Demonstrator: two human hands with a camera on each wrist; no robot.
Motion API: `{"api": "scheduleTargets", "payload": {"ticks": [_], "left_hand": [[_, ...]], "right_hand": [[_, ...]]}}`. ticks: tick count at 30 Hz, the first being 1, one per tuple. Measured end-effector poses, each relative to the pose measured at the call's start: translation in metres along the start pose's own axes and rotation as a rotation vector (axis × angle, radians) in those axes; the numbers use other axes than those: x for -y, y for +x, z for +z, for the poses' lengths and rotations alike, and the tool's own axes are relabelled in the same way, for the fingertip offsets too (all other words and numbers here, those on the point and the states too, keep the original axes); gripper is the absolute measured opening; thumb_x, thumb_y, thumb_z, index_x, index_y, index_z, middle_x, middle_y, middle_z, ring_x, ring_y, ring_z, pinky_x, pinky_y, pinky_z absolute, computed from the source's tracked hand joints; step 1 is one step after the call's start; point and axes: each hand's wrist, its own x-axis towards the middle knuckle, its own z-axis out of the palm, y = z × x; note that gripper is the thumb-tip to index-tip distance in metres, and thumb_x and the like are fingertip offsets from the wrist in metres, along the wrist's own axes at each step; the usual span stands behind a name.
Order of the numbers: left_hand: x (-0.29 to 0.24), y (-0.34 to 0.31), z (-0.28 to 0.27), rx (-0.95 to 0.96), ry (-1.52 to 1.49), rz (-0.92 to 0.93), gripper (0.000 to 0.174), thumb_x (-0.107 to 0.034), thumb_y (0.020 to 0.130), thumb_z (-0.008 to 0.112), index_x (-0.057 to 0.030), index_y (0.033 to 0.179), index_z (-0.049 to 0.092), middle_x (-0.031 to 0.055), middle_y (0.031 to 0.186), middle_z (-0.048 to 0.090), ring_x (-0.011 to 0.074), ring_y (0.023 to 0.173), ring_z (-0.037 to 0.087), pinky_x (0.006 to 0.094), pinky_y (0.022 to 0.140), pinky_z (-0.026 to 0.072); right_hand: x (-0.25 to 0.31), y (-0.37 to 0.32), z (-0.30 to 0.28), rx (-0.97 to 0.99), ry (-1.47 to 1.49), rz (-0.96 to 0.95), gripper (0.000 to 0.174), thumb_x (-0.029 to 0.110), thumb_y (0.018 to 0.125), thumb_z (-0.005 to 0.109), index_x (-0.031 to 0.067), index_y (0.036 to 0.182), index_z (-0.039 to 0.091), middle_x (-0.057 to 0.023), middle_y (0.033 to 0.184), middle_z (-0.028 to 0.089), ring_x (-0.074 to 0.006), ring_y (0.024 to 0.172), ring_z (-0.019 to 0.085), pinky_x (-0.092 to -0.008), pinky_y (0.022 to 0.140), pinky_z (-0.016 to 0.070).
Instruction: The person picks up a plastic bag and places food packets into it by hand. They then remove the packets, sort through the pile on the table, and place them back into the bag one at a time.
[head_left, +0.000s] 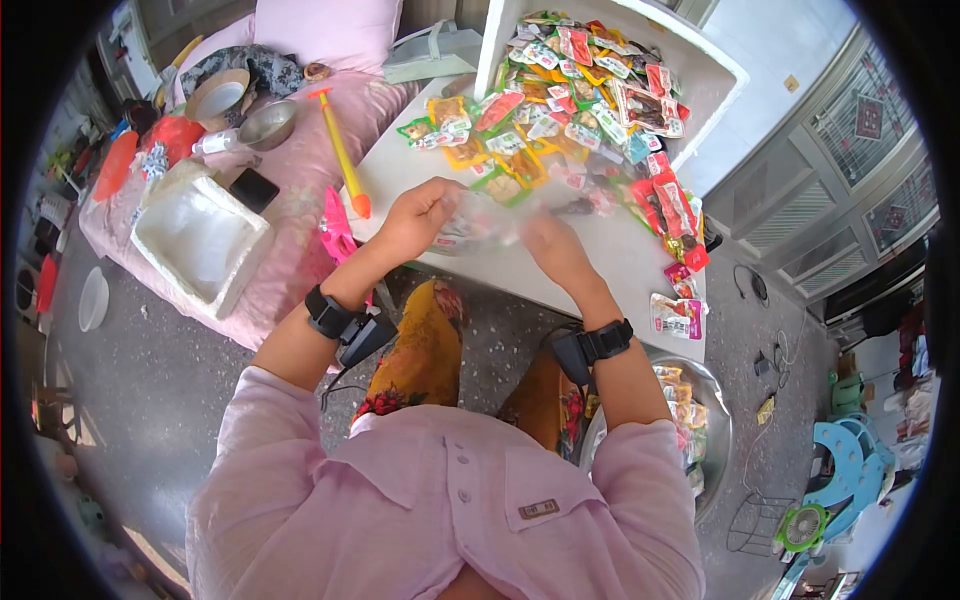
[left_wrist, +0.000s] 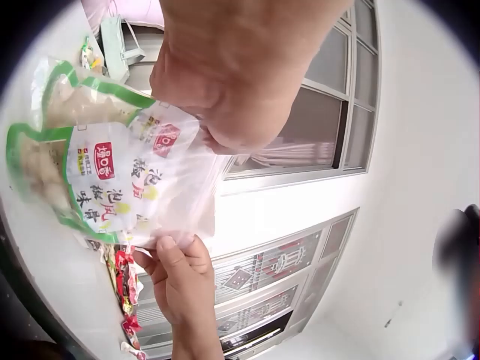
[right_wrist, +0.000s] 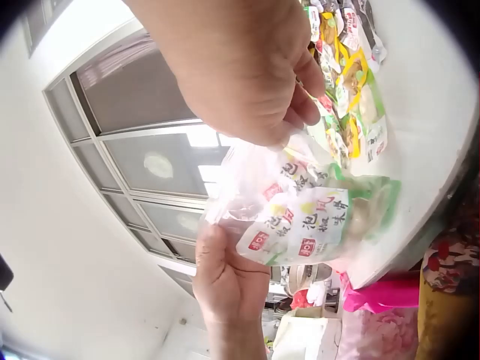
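A clear plastic bag (head_left: 480,222) is stretched between both hands over the front of the white table. Inside it, green-edged snack packets (left_wrist: 94,169) with white labels show in both wrist views. The left hand (head_left: 415,218) pinches one side of the bag's top; in the right wrist view this left hand (right_wrist: 229,289) has its thumb over the plastic. On the other side the right hand (head_left: 558,252) pinches the bag, and the left wrist view shows the right hand (left_wrist: 180,281) with thumb and fingers on its edge.
Colourful packets (head_left: 585,85) spill from a white foam box (head_left: 735,80) at the table's back. Red packets (head_left: 672,200) lie along the right side. A metal basin (head_left: 722,425) with packets stands below right. On the pink bed at left are another foam box (head_left: 205,245) and a yellow stick (head_left: 343,150).
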Motion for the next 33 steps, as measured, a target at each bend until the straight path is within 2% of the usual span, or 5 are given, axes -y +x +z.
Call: {"api": "scheduleTargets", "payload": {"ticks": [8,11,16,23,33], "left_hand": [[0.008,-0.002,0.007,-0.018,-0.686,-0.298,0.011,-0.014,0.085,0.048,-0.0046,0.088,0.051,0.0022,0.087,0.055,0.0096,0.080,0.050,0.0236,0.071,0.0402],[-0.003,-0.014,0.015,0.023,-0.780,-0.166,0.011,-0.015,0.084,0.049,-0.0051,0.088,0.051,0.0022,0.087,0.055,0.0088,0.080,0.049,0.0231,0.071,0.0395],[-0.030,-0.022,0.019,0.072,-0.483,-0.044,0.013,-0.015,0.085,0.046,-0.0035,0.088,0.051,0.0051,0.096,0.056,0.0100,0.087,0.049,0.0253,0.078,0.0381],[-0.043,-0.043,0.031,0.236,-0.470,-0.010,0.017,-0.014,0.086,0.045,0.0001,0.092,0.050,0.0097,0.096,0.056,0.0128,0.087,0.052,0.0254,0.076,0.0408],[-0.040,-0.068,0.052,0.338,-0.497,-0.051,0.013,-0.013,0.085,0.046,-0.0007,0.088,0.049,0.0128,0.095,0.055,0.0210,0.093,0.052,0.0314,0.081,0.0403]], "right_hand": [[0.043,-0.003,-0.058,0.081,0.230,0.088,0.013,0.014,0.078,0.051,0.0005,0.078,0.052,-0.0061,0.068,0.051,-0.0118,0.063,0.047,-0.0256,0.059,0.0388],[0.045,-0.017,-0.067,0.074,0.251,0.145,0.013,0.013,0.078,0.051,0.0005,0.077,0.051,-0.0057,0.067,0.051,-0.0112,0.063,0.047,-0.0255,0.058,0.0384],[0.049,-0.044,-0.070,0.047,0.279,0.187,0.012,0.013,0.077,0.052,0.0006,0.076,0.051,-0.0079,0.067,0.050,-0.0154,0.063,0.048,-0.0270,0.059,0.0385],[0.077,-0.076,-0.068,0.102,0.052,0.097,0.018,0.017,0.074,0.053,0.0014,0.083,0.053,-0.0127,0.077,0.054,-0.0283,0.073,0.051,-0.0340,0.065,0.0408],[0.093,-0.110,-0.030,0.077,0.051,0.039,0.014,0.017,0.074,0.052,0.0038,0.078,0.052,-0.0119,0.070,0.050,-0.0286,0.068,0.051,-0.0378,0.059,0.0396]]}}
